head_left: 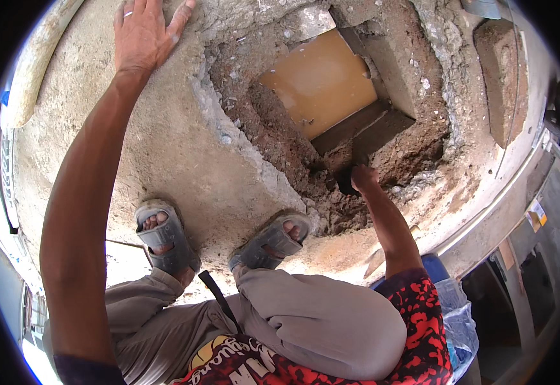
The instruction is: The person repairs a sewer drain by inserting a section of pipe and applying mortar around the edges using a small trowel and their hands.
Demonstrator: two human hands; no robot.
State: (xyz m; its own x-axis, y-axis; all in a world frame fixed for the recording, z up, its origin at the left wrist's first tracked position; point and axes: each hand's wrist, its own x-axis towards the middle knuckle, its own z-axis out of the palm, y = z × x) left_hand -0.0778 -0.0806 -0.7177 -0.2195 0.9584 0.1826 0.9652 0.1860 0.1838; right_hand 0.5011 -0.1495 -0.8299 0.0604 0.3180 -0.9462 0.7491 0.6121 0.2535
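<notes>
My left hand point(145, 35) is propped on the concrete floor point(158, 122), its fingers apart and a ring on one of them. Down in the broken-out pit point(260, 144), my right hand point(364, 178) is closed at the soil on the near side. What it grips is hidden in shadow; a dark patch lies just beside and beyond the knuckles. Past that hand is a square box-shaped recess with smooth grey cement sides point(392, 80) and a flat tan panel point(325, 80). Loose brown soil point(414, 151) surrounds this recess.
Jagged concrete point(254, 157) edges the pit. My sandalled feet point(164, 234) stand close to its near left side. A pale rounded pole point(39, 70) lies at the far left. At right are a second soil-filled cutout point(501, 83) and a thin rod or wire point(516, 96).
</notes>
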